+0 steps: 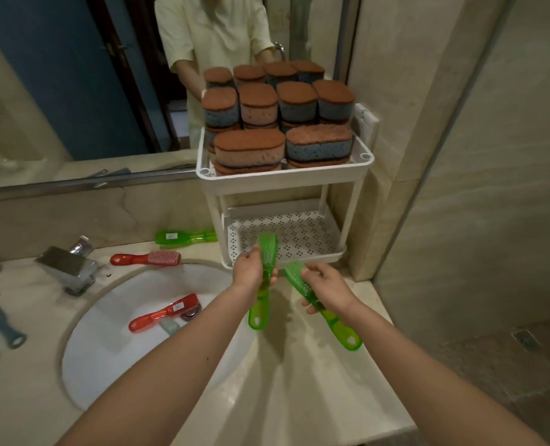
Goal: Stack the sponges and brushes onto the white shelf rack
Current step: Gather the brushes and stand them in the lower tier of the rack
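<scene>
My left hand [249,271] grips a green brush [264,278] whose head points at the perforated lower tray of the white shelf rack [341,254]. My right hand [326,289] holds a second green brush [334,320] by its neck, just in front of the rack. The lower tray holds nothing else. Several brown-topped sponges [249,151] are stacked on the upper tray. Another green brush [186,237] and a red brush [146,258] lie on the counter to the left. A red brush [164,312] lies in the sink.
A chrome faucet [66,265] stands left of the round white sink [106,358]. Blue-grey brushes [0,326] lie at the counter's left edge. A mirror backs the counter and a tiled wall stands right of the rack. A small pale piece [169,326] lies by the drain.
</scene>
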`<state>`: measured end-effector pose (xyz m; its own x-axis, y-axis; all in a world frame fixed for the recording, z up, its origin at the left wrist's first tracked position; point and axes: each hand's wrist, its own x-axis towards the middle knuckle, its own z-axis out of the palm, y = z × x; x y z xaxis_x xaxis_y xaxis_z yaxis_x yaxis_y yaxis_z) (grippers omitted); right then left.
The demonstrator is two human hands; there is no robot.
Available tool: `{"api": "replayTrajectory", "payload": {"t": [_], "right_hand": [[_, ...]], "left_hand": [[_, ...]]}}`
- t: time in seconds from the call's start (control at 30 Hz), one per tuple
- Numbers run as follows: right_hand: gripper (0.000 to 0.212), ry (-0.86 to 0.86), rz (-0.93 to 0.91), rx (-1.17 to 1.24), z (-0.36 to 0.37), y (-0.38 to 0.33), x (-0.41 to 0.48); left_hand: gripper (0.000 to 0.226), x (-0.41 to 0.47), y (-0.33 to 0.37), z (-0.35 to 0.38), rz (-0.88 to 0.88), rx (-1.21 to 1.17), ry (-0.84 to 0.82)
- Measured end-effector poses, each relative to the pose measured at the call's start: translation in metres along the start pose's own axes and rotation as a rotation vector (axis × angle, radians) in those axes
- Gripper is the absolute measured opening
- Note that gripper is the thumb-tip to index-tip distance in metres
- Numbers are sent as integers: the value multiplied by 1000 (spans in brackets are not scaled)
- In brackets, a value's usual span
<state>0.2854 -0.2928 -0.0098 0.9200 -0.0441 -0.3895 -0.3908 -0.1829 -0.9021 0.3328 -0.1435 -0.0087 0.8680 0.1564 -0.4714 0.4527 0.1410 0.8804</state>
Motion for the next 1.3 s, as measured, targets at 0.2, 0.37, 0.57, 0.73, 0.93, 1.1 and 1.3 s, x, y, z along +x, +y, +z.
{"api": "replayTrajectory", "payload": {"t": [0.2,0.37,0.57,0.73,0.93,1.1,1.3], "right_hand": [[27,54,53,208,13,-32,23],[41,41,80,305,15,-52,50],[39,102,100,314,17,-57,97],[40,98,68,177,18,-54,135],[36,82,95,125,28,-47,170],[38,20,111,103,33,-40,182],[33,-106,149,102,32,-41,177]], "left_hand": [[16,18,29,-1,-87,48,-59],[45,34,38,3,-36,13,-33],[41,65,38,11,-29,57,111],[49,90,34,20,-7,197,182],[44,113,30,27,-41,293,161],[46,121,28,26,-11,312,162],[40,121,23,23,43,470,135]]}}
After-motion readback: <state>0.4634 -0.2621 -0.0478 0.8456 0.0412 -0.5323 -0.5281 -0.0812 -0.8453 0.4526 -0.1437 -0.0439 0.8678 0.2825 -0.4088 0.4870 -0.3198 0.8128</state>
